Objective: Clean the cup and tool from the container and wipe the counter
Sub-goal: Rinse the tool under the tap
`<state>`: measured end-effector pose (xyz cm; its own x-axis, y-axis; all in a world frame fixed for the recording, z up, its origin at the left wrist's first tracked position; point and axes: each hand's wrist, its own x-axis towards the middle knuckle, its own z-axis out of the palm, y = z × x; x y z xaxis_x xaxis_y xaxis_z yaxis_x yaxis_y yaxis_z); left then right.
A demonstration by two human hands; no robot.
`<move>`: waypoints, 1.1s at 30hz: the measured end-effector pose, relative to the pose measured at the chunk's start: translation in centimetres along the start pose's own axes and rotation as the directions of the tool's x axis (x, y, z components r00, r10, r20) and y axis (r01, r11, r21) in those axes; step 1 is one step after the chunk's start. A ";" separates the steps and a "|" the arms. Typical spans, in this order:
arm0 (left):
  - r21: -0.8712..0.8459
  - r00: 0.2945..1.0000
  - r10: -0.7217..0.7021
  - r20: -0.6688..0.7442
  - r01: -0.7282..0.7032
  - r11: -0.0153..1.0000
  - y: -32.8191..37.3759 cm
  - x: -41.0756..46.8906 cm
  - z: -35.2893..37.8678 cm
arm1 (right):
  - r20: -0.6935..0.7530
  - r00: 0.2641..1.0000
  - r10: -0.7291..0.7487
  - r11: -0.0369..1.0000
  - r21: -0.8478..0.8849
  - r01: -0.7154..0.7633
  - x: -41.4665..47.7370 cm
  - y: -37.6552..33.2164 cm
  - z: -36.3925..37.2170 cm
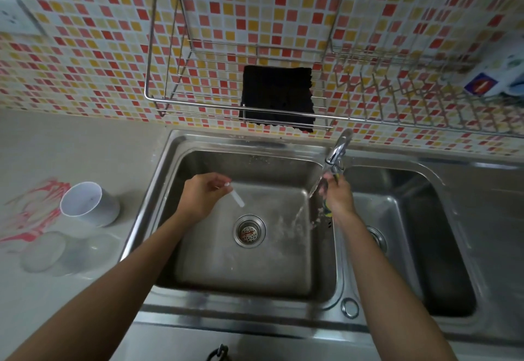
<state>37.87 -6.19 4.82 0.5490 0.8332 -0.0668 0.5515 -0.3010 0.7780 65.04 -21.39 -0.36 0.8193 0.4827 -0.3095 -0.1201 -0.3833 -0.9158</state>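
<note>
Over the left basin of the steel sink (158, 188), my left hand (202, 195) pinches a thin clear plastic tool (236, 198) that slants down toward the drain. My right hand (338, 195) is raised just under the faucet (338, 149), closed on a small dark object with a yellow-green patch; what it is I cannot tell. Water streams from the faucet past my right hand into the basin. A white cup (89, 203) lies tilted on the counter left of the sink. A clear plastic container (45, 251) lies on the counter in front of it.
Red smears (37, 205) mark the grey counter around the cup. A black cloth (278, 97) hangs from the wire rack (198, 100) on the tiled wall. A dish rack at upper right holds a packet (482, 83). The right basin (419, 236) sits beside my right arm.
</note>
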 end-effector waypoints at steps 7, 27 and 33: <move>0.046 0.999 -0.032 -0.004 0.032 0.998 0.3 0.3 0.4 | 0.128 0.991 0.030 0.999 -0.033 -0.026 3.6 -0.6 -0.8; 0.287 0.985 0.172 -0.015 -0.160 0.944 -4.9 -5.0 1.5 | 0.060 0.988 -0.140 0.848 -0.507 0.151 -9.7 7.2 4.6; 0.360 0.983 0.186 -0.006 -0.171 0.917 -5.2 -5.8 0.5 | 0.082 0.990 -0.115 0.791 -0.596 0.141 -11.3 6.3 5.7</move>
<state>32.20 -9.68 0.83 0.6382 0.7655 0.0824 0.6377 -0.5856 0.5004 51.87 -24.79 -4.12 0.7789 0.5866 -0.2218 0.3548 -0.7038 -0.6154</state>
